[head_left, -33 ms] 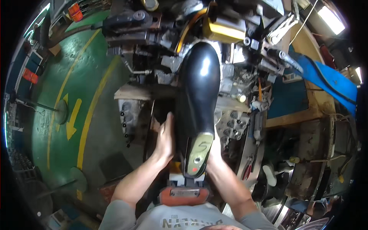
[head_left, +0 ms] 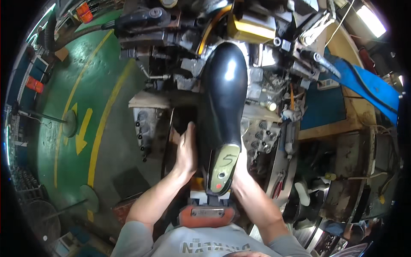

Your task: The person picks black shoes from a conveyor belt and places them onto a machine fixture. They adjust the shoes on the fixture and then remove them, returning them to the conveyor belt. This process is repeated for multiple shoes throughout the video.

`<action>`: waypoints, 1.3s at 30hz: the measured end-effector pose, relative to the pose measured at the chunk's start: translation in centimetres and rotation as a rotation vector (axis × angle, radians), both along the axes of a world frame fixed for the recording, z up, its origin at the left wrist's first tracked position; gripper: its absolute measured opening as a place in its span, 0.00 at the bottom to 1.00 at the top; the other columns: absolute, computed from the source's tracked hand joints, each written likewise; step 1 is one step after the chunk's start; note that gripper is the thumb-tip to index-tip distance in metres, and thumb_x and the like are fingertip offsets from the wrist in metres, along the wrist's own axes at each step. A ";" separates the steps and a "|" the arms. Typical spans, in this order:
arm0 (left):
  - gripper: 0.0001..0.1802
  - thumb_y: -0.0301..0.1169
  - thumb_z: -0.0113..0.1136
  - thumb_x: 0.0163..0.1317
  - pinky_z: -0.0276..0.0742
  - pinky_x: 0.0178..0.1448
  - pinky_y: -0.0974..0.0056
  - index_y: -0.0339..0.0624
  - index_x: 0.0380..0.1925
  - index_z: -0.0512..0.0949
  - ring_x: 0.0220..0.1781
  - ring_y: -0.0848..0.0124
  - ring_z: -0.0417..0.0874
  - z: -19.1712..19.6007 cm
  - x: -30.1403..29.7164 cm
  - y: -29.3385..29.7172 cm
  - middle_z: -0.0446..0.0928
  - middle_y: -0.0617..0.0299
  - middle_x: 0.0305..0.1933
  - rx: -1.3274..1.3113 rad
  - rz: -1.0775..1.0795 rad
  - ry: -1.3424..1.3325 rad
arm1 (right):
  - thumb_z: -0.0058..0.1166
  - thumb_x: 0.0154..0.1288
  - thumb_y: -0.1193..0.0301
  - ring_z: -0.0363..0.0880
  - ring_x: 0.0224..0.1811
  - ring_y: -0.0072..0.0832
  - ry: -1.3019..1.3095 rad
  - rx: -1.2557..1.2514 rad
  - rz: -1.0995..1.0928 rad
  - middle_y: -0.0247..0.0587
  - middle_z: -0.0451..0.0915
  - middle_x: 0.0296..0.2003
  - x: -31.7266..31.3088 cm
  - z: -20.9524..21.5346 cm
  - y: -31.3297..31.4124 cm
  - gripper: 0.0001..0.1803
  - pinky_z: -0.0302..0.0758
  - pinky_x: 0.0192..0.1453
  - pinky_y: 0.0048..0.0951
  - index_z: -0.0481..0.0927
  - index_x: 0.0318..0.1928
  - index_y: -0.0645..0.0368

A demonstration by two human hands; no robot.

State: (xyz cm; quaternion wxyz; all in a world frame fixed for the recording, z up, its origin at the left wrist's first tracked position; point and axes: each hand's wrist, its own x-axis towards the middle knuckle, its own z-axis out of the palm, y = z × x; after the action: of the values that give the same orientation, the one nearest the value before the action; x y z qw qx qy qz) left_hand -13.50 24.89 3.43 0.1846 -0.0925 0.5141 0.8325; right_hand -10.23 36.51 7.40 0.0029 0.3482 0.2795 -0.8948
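Note:
A glossy black shoe upper (head_left: 224,92) is pulled over a shoe last (head_left: 226,160), whose pale green top bears a handwritten mark, a round hole and a red dot. Its toe points away from me, up against the machine (head_left: 188,40). My left hand (head_left: 186,147) is upright along the left side of the upper, fingers stretched out and close together; shadow hides whether it touches. On the other side, my right hand (head_left: 240,167) is against the heel end of the last, its fingers hidden behind the shoe.
An orange-red pad (head_left: 206,216) sits between the shoe and my body. A yellow block (head_left: 251,29) tops the machine. Springs and bolts (head_left: 262,139) line the right side, with red-handled pliers (head_left: 278,186) nearby. Leftward runs a green floor (head_left: 60,141) with yellow markings; a blue arm (head_left: 364,88) juts in at right.
The whole view has shifted slightly. Both hands and the shoe keep nearly the same place relative to each other.

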 end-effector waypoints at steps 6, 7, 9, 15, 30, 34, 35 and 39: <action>0.23 0.44 0.38 0.78 0.73 0.53 0.69 0.36 0.48 0.75 0.45 0.77 0.77 -1.3 1.0 0.2 0.78 0.61 0.45 0.224 0.077 -0.059 | 0.36 0.77 0.60 0.82 0.43 0.27 0.114 -0.163 -0.088 0.39 0.80 0.45 -0.4 -2.2 0.0 0.20 0.80 0.48 0.30 0.74 0.55 0.60; 0.23 0.42 0.40 0.78 0.72 0.58 0.68 0.34 0.54 0.74 0.52 0.74 0.77 -3.5 1.1 -0.8 0.77 0.58 0.50 0.028 -0.010 0.256 | 0.37 0.77 0.61 0.81 0.43 0.26 0.158 -0.050 -0.056 0.38 0.80 0.46 -0.7 -2.6 0.2 0.19 0.80 0.48 0.29 0.74 0.56 0.60; 0.24 0.43 0.39 0.77 0.76 0.56 0.66 0.33 0.53 0.73 0.50 0.70 0.80 -8.8 0.7 1.6 0.77 0.54 0.51 -0.425 0.468 0.542 | 0.37 0.78 0.62 0.81 0.45 0.25 0.242 0.218 0.008 0.37 0.80 0.46 -1.7 -3.4 0.6 0.19 0.80 0.48 0.28 0.73 0.57 0.59; 0.23 0.41 0.46 0.75 0.70 0.64 0.64 0.32 0.58 0.73 0.59 0.68 0.76 -5.7 -0.9 0.5 0.77 0.57 0.57 0.245 0.016 0.015 | 0.42 0.75 0.56 0.81 0.47 0.31 0.099 0.024 -0.022 0.39 0.81 0.50 0.3 -1.8 0.3 0.20 0.79 0.54 0.38 0.76 0.56 0.54; 0.22 0.49 0.49 0.70 0.75 0.58 0.57 0.44 0.51 0.76 0.53 0.63 0.80 -4.9 -0.4 0.7 0.80 0.58 0.51 0.438 -0.054 0.022 | 0.39 0.75 0.53 0.82 0.42 0.34 0.582 -0.032 0.099 0.42 0.83 0.43 -0.2 -7.4 1.0 0.23 0.81 0.50 0.37 0.77 0.52 0.56; 0.21 0.39 0.42 0.72 0.76 0.59 0.56 0.38 0.57 0.73 0.52 0.62 0.81 -3.9 0.5 0.5 0.79 0.56 0.52 0.026 -0.013 0.070 | 0.42 0.70 0.46 0.76 0.58 0.45 0.312 -0.139 0.034 0.54 0.77 0.55 1.3 -4.7 0.3 0.32 0.69 0.64 0.52 0.75 0.55 0.62; 0.21 0.36 0.41 0.72 0.76 0.60 0.54 0.38 0.58 0.72 0.53 0.60 0.81 -2.2 1.6 0.5 0.79 0.54 0.54 0.027 -0.014 -0.006 | 0.39 0.71 0.43 0.65 0.67 0.43 0.232 0.014 -0.052 0.52 0.70 0.63 1.1 -5.3 0.3 0.36 0.61 0.70 0.49 0.71 0.61 0.63; 0.26 0.43 0.44 0.73 0.74 0.63 0.58 0.35 0.62 0.67 0.55 0.59 0.79 -9.5 -0.5 -4.4 0.73 0.52 0.59 -0.066 -0.182 0.138 | 0.38 0.75 0.49 0.74 0.39 0.29 0.267 0.457 0.115 0.41 0.77 0.37 1.9 -7.7 2.5 0.27 0.73 0.44 0.35 0.75 0.46 0.62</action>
State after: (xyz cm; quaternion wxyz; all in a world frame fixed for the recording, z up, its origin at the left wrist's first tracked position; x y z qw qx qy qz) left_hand -14.03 20.50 -6.09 0.2203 0.0061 0.5590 0.7994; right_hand -8.32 38.98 -0.28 -0.0619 0.2024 0.4914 -0.8448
